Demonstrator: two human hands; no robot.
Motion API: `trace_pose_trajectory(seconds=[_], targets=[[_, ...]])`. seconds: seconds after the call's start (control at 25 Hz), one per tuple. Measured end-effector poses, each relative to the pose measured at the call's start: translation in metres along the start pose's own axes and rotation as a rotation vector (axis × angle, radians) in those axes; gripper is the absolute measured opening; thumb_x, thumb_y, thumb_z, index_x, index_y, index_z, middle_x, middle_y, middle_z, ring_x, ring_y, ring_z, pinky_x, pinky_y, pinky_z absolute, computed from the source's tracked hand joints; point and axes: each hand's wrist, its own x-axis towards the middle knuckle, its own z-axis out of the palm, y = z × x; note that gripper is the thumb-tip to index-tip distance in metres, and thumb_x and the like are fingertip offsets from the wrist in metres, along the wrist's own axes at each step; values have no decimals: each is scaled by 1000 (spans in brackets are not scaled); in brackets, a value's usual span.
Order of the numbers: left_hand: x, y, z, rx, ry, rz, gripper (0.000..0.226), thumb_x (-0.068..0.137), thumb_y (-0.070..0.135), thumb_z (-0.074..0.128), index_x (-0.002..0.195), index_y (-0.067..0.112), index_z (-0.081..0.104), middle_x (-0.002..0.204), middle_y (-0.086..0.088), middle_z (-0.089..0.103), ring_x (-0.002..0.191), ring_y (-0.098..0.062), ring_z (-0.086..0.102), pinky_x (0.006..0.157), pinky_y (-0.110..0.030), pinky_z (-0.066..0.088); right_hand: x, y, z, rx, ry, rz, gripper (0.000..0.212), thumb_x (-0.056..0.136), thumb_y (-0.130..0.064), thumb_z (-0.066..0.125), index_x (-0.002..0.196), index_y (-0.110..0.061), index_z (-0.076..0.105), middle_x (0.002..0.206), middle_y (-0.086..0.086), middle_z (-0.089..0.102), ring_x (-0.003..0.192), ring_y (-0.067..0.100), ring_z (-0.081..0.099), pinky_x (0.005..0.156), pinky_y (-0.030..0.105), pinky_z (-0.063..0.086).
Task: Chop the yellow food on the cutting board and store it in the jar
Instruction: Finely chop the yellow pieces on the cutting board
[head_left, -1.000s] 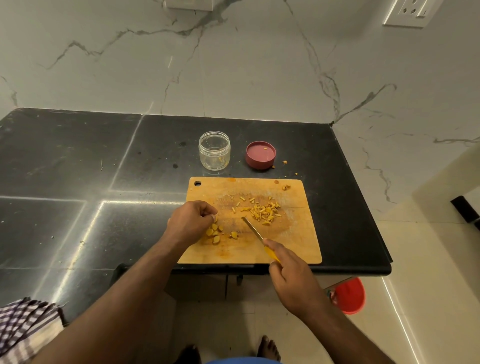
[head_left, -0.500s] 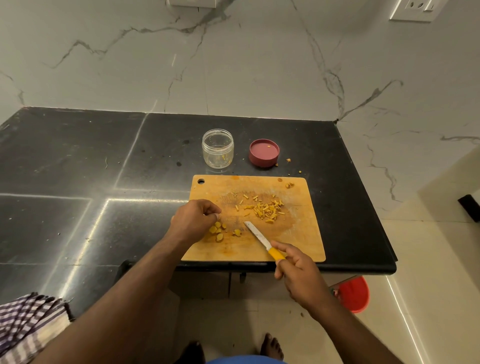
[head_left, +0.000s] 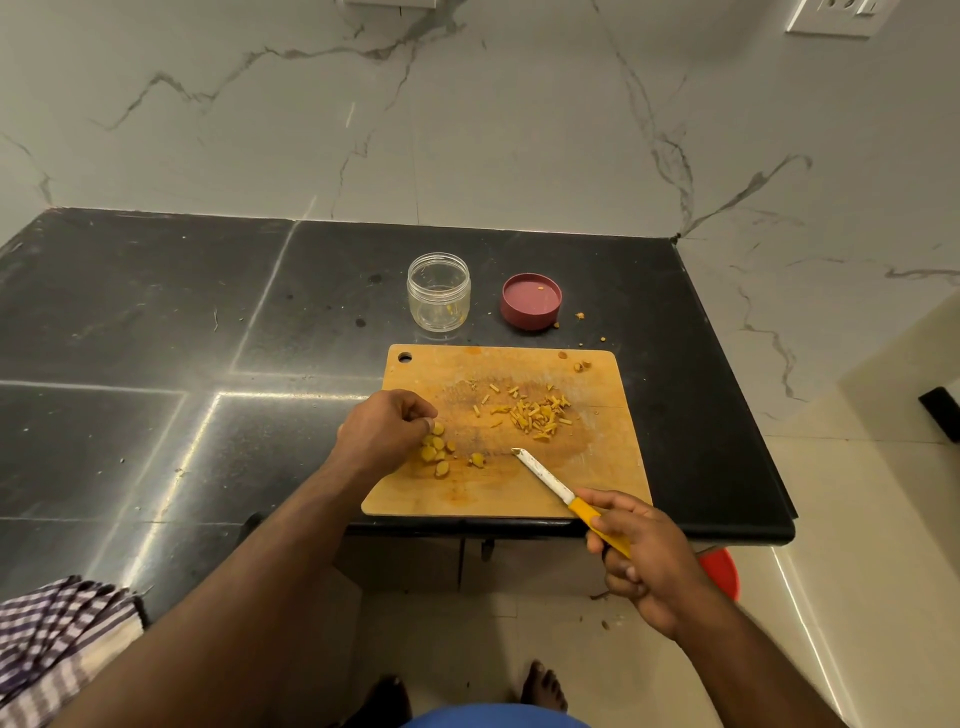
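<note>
**Knife drawn back from the yellow pieces**

One cutting board (head_left: 613, 483) is lying on the black counter (head_left: 156, 312). One open jar (head_left: 439, 292) is holding perhaps a few yellow bits; its lid (head_left: 531, 302) is sitting beside it. The left hand (head_left: 382, 434) is curling onto round slices (head_left: 435, 451); chopped sticks (head_left: 535, 418) are lying apart. The right hand (head_left: 644, 556) is gripping the knife (head_left: 553, 486), pulled nearer than earlier.
</note>
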Motion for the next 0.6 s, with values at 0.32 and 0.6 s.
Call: trace_pose_trajectory(seconds=[0.32,0.6], targets=[[1,-2,-3,0,7,-34,11,95,26,67,104,25,74,96,10,66,92,-11,61,75,-32,52,-7,-14,-7,-479,136,-269,37,95,-6,48,110,-31,70,64,5,61,44,17,38,44,32,35],[1,1,0,22,10,-32,13,96,26,66,106,25,74,99,10,66,94,-11,61,83,-39,56,-15,-15,15,-785,115,-647,43,97,-14,52,126,-46,56,91,-10,63,65,7,55,54,17,41]])
